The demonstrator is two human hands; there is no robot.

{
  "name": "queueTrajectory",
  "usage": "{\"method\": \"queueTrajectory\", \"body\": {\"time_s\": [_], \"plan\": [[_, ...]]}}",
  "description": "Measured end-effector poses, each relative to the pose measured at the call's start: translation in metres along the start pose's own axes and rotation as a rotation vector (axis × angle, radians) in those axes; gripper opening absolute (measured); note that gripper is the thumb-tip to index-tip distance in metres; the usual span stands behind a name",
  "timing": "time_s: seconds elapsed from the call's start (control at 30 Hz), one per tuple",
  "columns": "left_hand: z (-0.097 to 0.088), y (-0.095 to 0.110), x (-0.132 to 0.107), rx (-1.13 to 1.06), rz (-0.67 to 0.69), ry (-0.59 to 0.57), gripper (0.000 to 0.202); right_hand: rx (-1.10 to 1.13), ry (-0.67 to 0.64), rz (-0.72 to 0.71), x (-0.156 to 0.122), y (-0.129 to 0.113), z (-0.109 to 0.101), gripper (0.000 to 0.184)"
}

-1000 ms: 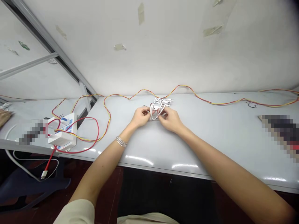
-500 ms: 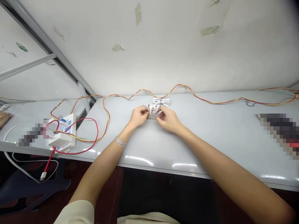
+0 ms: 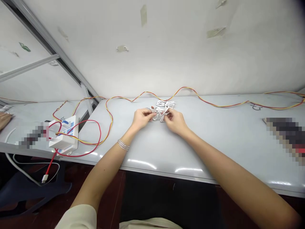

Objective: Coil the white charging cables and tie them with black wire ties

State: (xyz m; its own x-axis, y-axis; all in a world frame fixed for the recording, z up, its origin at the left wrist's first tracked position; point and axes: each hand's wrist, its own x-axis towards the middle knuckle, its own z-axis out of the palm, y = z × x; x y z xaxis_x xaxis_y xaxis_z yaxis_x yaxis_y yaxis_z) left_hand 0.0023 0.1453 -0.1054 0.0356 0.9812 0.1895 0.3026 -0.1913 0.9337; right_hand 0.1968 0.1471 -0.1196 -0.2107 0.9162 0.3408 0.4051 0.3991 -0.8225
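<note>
A looped white cable [image 3: 157,113] is held between my two hands, just above the grey tabletop. My left hand [image 3: 142,118] pinches its left side, where a small reddish-brown bit shows above the fingertips. My right hand [image 3: 175,121] pinches the loops on the right side, with the fingers closed. Behind them lies a white cable bundle [image 3: 169,103], bound at its middle with a dark tie. What sits inside my fingertips is partly hidden.
A white power strip [image 3: 71,140] with a plug and red cable stands at the left. A twisted red-yellow wire [image 3: 209,103] runs along the wall. A pixelated flat object [image 3: 286,135] lies at the right. Another person's hand [image 3: 4,120] rests at the far left.
My right hand has moved slightly right, drawing its side of the cable loops away from my left hand. The loops have spread apart and turned.
</note>
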Motion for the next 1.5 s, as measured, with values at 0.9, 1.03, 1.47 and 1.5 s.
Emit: {"method": "queueTrajectory", "body": {"time_s": [0.9, 1.03, 1.47, 1.5], "plan": [[-0.003, 0.006, -0.001, 0.121, -0.067, 0.130, 0.027, 0.114, 0.194, 0.226, 0.009, -0.003, -0.007, 0.011], [-0.002, 0.008, -0.003, 0.101, -0.100, 0.108, 0.031, 0.126, 0.173, 0.224, 0.008, -0.004, -0.006, 0.010], [0.001, -0.006, 0.002, 0.008, -0.028, 0.093, 0.027, 0.093, 0.157, 0.138, 0.005, -0.005, -0.004, 0.009], [0.001, -0.006, 0.002, -0.008, -0.013, 0.087, 0.027, 0.091, 0.158, 0.131, 0.005, -0.005, -0.004, 0.010]]}}
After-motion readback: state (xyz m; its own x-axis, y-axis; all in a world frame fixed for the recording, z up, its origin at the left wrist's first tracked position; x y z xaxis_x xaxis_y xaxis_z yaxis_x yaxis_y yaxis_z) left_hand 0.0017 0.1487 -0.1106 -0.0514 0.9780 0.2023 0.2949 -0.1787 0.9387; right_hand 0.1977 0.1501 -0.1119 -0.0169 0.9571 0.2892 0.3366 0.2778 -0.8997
